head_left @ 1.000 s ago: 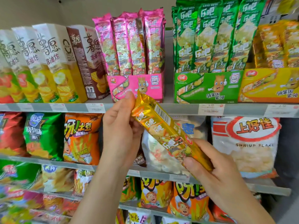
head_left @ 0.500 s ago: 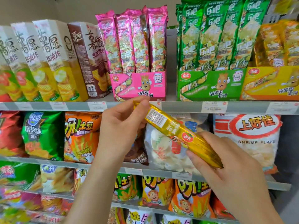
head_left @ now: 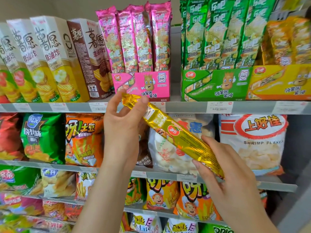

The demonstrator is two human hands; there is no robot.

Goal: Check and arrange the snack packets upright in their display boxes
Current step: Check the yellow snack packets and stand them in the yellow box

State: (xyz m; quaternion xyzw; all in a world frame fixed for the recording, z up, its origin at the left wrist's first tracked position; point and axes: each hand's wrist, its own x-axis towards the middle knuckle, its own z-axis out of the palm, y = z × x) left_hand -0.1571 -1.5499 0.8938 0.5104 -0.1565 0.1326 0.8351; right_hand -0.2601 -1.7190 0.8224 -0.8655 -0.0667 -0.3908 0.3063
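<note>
Head view, and I've got the gold packet [head_left: 175, 137] dead centre, lying on a slant: top end towards 10 o'clock, bottom end towards 4 o'clock, out in front of the shelves and not in any box. Left hand [head_left: 121, 132] pinches the crimped top end between thumb and curled fingers. Right hand [head_left: 232, 179] cups the bottom end, fingers wrapped under it, thumb along the near side.

At 12 o'clock from the top end sits the pink display box [head_left: 151, 84], its pink packets [head_left: 134, 39] standing upright. At 1 o'clock is the green display box [head_left: 213, 84], with green packets [head_left: 218, 34] upright too. At 2 o'clock is the yellow display box [head_left: 279, 83]; its contents are too blurred for me to judge. Behind the packet, at 3 o'clock, there's a shrimp flakes bag [head_left: 255, 142].
</note>
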